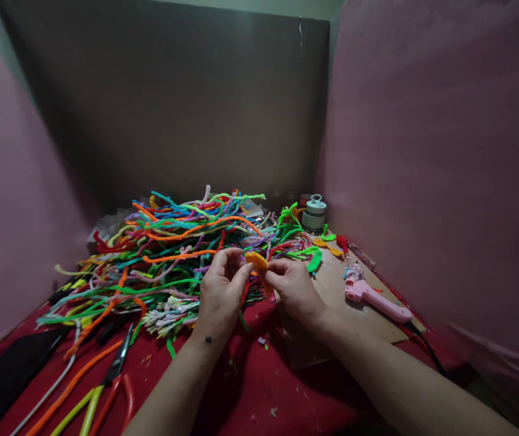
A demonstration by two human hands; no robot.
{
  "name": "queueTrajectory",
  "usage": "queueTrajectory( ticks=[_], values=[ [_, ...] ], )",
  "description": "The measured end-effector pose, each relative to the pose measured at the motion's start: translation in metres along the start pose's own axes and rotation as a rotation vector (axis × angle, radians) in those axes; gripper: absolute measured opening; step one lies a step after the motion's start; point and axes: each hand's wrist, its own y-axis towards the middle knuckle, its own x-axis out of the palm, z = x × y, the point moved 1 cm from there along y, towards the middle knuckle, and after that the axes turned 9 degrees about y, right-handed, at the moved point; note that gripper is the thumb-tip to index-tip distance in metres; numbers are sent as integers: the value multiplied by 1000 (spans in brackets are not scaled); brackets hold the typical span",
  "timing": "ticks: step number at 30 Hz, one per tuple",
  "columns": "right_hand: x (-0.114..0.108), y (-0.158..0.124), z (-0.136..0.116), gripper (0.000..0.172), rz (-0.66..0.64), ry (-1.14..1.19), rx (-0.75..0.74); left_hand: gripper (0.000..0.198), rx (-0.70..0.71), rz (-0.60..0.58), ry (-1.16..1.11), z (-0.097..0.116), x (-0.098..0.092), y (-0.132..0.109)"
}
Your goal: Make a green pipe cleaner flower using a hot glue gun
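Note:
A small yellow-orange fuzzy piece (256, 261) is held between both hands near the middle of the view. My left hand (225, 287) pinches its left side with thumb and fingers. From the right, my right hand (293, 287) grips its lower right edge between thumb and fingertips. Part of the piece hangs down between the hands, dim and partly hidden by the fingers. Just behind and left of the hands lies a large heap of coloured pipe cleaners (181, 233).
A pink glue gun (377, 301) lies on a brown board (332, 315) at the right. Behind it are a pale green jar (314, 215) and orange pieces (327, 246). Scissors (120, 360) and yellow-and-red-handled tools lie front left on the red cloth (241, 406).

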Motion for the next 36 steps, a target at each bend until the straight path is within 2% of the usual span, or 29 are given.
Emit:
queueTrajectory(
  ticks=[5, 9, 17, 21, 31, 36],
  values=[
    [-1, -2, 6, 18, 25, -275, -250, 21, 142, 16, 111, -3, -3, -2],
    [-2, -2, 6, 19, 24, -357, -307, 20, 235, 16, 218, -3, -4, -2],
    [-4, -2, 3, 18, 40, -632, -489, 23, 66, -61, 57, 3, -4, -3],
    [-5, -2, 6, 18, 46, -683, -556, 22, 9, -77, -21, 8, -2, -1],
    [-7, 0, 6, 16, 74, -779, -698, 19, 59, -90, 1, 10, -3, -5],
    [-7, 0, 4, 17, 77, -747, -689, 20, 100, -90, 6, 10, -3, -5]
  ],
)
